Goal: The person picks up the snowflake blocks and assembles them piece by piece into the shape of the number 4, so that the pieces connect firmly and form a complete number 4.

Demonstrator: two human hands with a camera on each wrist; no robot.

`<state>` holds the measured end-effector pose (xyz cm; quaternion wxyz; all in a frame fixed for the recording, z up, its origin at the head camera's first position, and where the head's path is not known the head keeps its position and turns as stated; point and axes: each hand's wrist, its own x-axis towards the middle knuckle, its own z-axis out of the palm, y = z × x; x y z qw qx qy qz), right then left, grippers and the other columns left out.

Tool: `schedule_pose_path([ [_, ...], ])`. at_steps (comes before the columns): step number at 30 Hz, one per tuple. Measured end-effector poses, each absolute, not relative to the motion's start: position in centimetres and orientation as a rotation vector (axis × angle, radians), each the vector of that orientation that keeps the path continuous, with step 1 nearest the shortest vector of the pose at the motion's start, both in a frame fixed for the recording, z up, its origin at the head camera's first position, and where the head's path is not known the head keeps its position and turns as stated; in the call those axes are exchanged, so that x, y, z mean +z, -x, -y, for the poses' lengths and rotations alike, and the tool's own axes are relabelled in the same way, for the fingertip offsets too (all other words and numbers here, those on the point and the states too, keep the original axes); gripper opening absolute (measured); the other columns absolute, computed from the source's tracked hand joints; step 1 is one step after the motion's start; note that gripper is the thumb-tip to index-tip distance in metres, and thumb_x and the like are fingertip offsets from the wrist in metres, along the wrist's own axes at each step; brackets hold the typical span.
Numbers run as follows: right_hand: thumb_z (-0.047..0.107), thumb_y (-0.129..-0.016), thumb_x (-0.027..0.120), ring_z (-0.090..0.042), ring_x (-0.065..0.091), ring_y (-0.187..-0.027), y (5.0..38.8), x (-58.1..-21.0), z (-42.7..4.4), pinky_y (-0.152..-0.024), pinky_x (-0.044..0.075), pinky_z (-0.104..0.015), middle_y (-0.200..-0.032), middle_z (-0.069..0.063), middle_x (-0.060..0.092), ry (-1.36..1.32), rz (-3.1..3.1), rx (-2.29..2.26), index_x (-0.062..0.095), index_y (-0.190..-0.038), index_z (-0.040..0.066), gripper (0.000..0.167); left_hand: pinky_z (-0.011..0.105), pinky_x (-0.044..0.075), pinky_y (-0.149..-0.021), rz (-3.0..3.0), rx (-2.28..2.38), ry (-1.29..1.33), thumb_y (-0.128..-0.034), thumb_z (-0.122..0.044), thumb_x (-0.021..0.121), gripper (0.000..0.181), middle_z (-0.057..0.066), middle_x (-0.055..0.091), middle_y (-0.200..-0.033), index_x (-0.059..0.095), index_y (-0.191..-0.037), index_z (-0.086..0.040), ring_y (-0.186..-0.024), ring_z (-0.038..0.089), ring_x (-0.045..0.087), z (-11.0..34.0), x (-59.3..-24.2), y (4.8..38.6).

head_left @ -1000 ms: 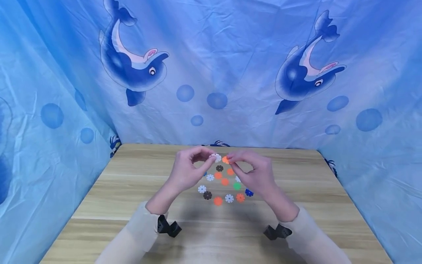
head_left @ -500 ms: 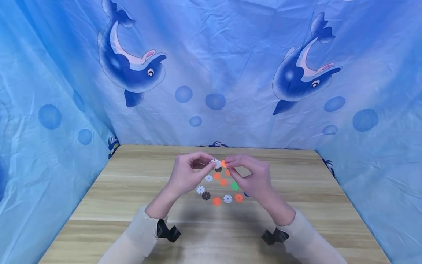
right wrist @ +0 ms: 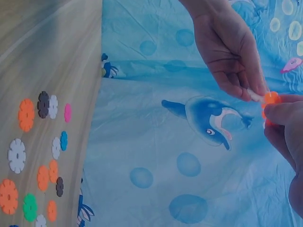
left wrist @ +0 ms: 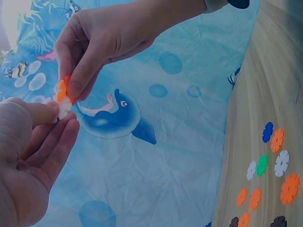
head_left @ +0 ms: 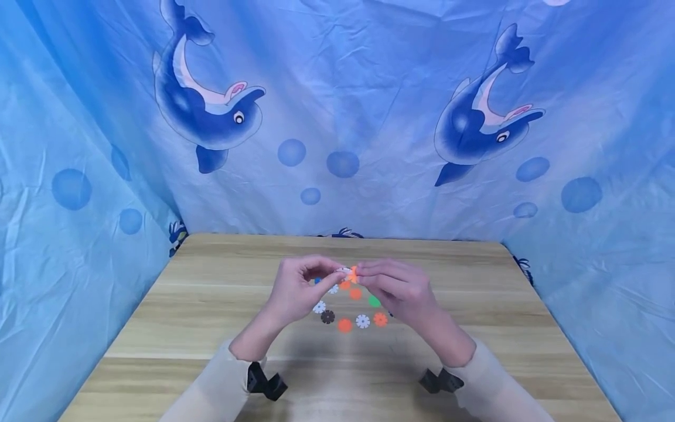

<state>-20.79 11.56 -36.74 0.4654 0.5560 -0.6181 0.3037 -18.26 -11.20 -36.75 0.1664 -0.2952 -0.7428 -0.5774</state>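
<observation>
Above the table, my left hand (head_left: 300,290) pinches a white snowflake disc (left wrist: 63,111) between thumb and fingers. Facing it, my right hand (head_left: 403,290) pinches an orange snowflake disc (head_left: 353,274). The two discs meet edge to edge and stand at an angle to each other; how deep their slots sit is hidden by the fingertips. In the right wrist view the white disc is seen nearly edge-on beside the orange one.
Below the hands, several loose discs lie on the wooden table (head_left: 174,328), among them a green disc (left wrist: 262,165), a pink disc (right wrist: 67,113) and a dark brown disc (head_left: 327,317). A blue dolphin-print curtain (head_left: 364,88) surrounds the table's back and sides.
The hands have come together and moved slightly lower in the head view. The orange disc, once apart from the white one, now touches it and has been turned.
</observation>
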Motion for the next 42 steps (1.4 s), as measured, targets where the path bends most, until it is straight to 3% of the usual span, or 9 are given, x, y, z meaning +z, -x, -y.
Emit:
schedule_pose_path([
  [8,0.009,-0.101,0.072,-0.028,0.079,-0.088,21.1,-36.5,-11.9,-0.08,0.068,-0.034,-0.095,-0.013,0.08,-1.326,1.657,0.756,0.078,-0.094,0.001,0.013,0.028,0.068,-0.078,2.073,-1.604,0.826,-0.0948,-0.004,0.079,0.008,0.008,0.082,-0.095,0.08,-0.102,-0.008,-0.082,0.012,0.078,10.9,-37.0,18.6],
  [11,0.005,-0.096,0.077,-0.028,0.079,-0.088,21.5,-36.3,-12.6,-0.082,0.068,-0.034,-0.098,-0.013,0.08,-1.268,1.706,0.768,0.078,-0.099,0.001,0.005,0.029,0.068,-0.082,2.058,-1.615,0.817,-0.0948,-0.003,0.079,0.009,0.01,0.081,-0.097,0.079,-0.103,-0.006,-0.085,0.011,0.078,11.0,-37.1,18.7],
  [16,-0.002,-0.081,0.086,-0.027,0.08,-0.086,22.6,-36.5,-14.2,-0.083,0.067,-0.033,-0.096,-0.012,0.081,-1.113,1.807,0.782,0.08,-0.099,0.005,0.02,0.027,0.068,-0.085,2.018,-1.647,0.765,-0.0926,0.004,0.077,0.01,0.015,0.08,-0.099,0.077,-0.101,-0.001,-0.088,0.012,0.078,11.3,-37.0,18.7],
  [20,-0.006,-0.077,0.087,-0.025,0.078,-0.083,23.6,-37.3,-15.6,-0.079,0.067,-0.034,-0.092,-0.01,0.081,-1.021,1.891,0.799,0.081,-0.096,0.006,0.023,0.026,0.067,-0.085,2.007,-1.659,0.739,-0.0914,0.005,0.078,0.01,0.016,0.08,-0.099,0.077,-0.1,0.0,-0.088,0.008,0.077,11.5,-36.9,18.8],
  [26,0.001,-0.081,0.088,-0.02,0.076,-0.076,24.9,-39.6,-16.9,-0.068,0.067,-0.036,-0.089,-0.006,0.08,-0.916,2.095,0.788,0.081,-0.094,0.008,0.016,0.025,0.067,-0.086,2.011,-1.666,0.745,-0.0913,0.007,0.077,0.011,0.016,0.079,-0.099,0.077,-0.1,0.0,-0.089,0.002,0.075,11.7,-36.8,18.7],
  [35,0.007,-0.09,0.083,-0.019,0.077,-0.083,26.4,-43.2,-17.4,-0.076,0.069,-0.036,-0.1,-0.008,0.081,-0.822,2.471,0.835,0.081,-0.105,0.007,0.015,0.026,0.067,-0.086,2.013,-1.649,0.781,-0.0916,0.005,0.078,0.013,0.015,0.08,-0.098,0.078,-0.102,-0.002,-0.088,0.005,0.076,11.8,-36.8,18.6],
  [42,0.005,-0.091,0.079,-0.019,0.076,-0.087,27.6,-45.9,-17.6,-0.079,0.069,-0.034,-0.104,-0.009,0.08,-0.822,2.662,0.851,0.079,-0.109,0.004,0.018,0.028,0.068,-0.086,2.023,-1.623,0.808,-0.0934,0.002,0.078,0.011,0.013,0.08,-0.097,0.078,-0.103,-0.003,-0.087,0.017,0.079,12.0,-36.8,18.5],
])
